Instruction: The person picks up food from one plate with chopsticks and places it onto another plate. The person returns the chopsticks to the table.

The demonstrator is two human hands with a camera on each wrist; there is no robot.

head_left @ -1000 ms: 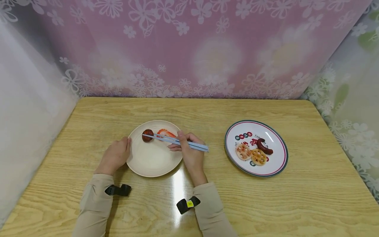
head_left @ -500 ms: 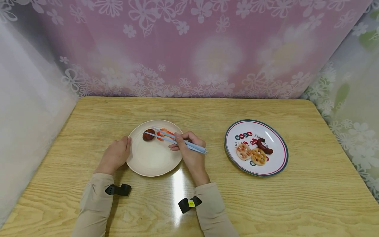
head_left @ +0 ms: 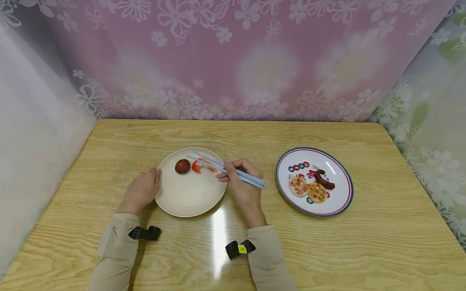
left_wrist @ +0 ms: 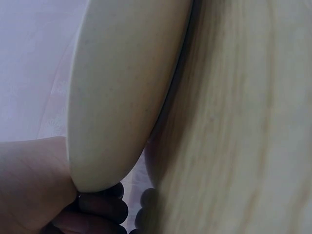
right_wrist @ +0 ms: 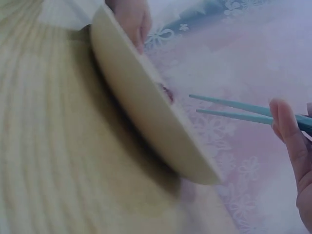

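1. Altogether, two plates stand well apart on one table: a cream plate on the left and a white plate with a dark green rim on the right.
2. Two hands are in view: the left hand grips the cream plate's left edge, while the right hand holds two chopsticks, their tips spread.
3. On the cream plate lie one round brown piece and, just beside it, one shrimp.
4. On the white plate lie two lotus-root slices, side by side, and one curved dark sausage.
5. In the head view, the chopsticks cross over the shrimp, partly hiding it.
6. Two black bands circle beige sleeves; a pink flowered curtain hangs behind.
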